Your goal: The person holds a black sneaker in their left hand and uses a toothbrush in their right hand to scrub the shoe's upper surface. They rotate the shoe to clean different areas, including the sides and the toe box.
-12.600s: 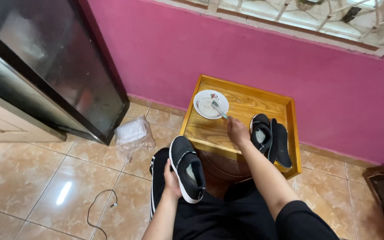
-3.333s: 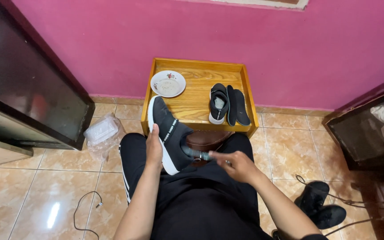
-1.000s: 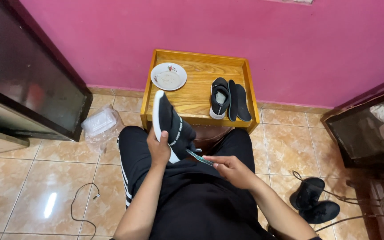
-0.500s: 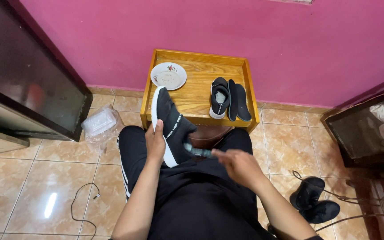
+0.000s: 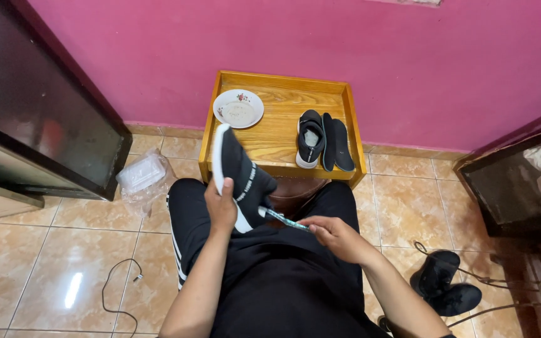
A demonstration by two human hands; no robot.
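Far left, a dark glass-fronted cabinet (image 5: 39,106) is seen against the pink wall, and a crumpled clear plastic bag (image 5: 140,178) is lying on the tiled floor just beside its near corner. A thin cable (image 5: 120,291) is looped on the tiles nearer the camera.

Moving right, the left hand (image 5: 220,209) is wrapped around a black sneaker with a white sole (image 5: 239,178). The fingers are curled tight on the sole side, thumb on the upper, so the shoe is properly gripped and held up on edge over the lap, toe pointing away toward the tray. A toothbrush (image 5: 283,219) is pinched in the right hand (image 5: 333,235), fingers closed on the handle, and its head end is pressed against the heel area of the sneaker.

Beyond the knees, a wooden tray (image 5: 283,134) is set against the wall. A small white plate (image 5: 238,108) is sitting in its far left corner, and the second sneaker (image 5: 311,138) is parked on the right side with two dark insoles (image 5: 339,144) laid just beside it, touching.

Near right on the floor, another dark pair of shoes (image 5: 443,291) is dumped among cords, next to a second dark cabinet (image 5: 515,181).
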